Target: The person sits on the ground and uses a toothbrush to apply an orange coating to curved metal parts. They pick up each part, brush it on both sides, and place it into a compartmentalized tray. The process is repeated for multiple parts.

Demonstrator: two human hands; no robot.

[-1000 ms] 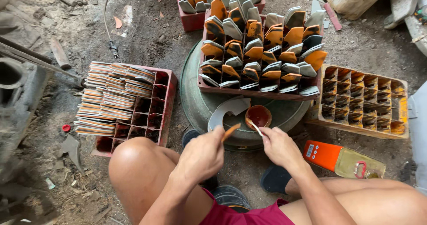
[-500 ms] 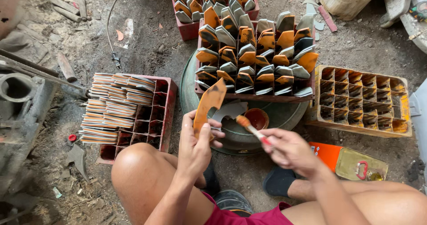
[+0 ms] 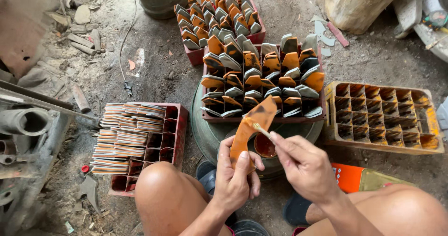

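My left hand (image 3: 236, 176) grips a flat orange-coated blade-shaped piece (image 3: 252, 124) and holds it upright over a small bowl of orange paint (image 3: 264, 146). My right hand (image 3: 302, 163) pinches a thin brush (image 3: 259, 130) whose tip rests on the piece's face. Just beyond stands a red crate (image 3: 261, 117) packed with several orange and grey painted pieces, set on a round green drum (image 3: 207, 133).
A red crate (image 3: 177, 133) at left holds stacked flat pieces. A second red crate (image 3: 193, 54) of painted pieces stands farther back. A yellow divided crate (image 3: 385, 119) sits at right, an orange bottle (image 3: 359, 179) beside my knee. Machinery (image 3: 28, 128) lies at far left.
My left hand lifted the orange piece up from the bowl and turned it upright. My right hand brought the brush from the bowl onto the piece.
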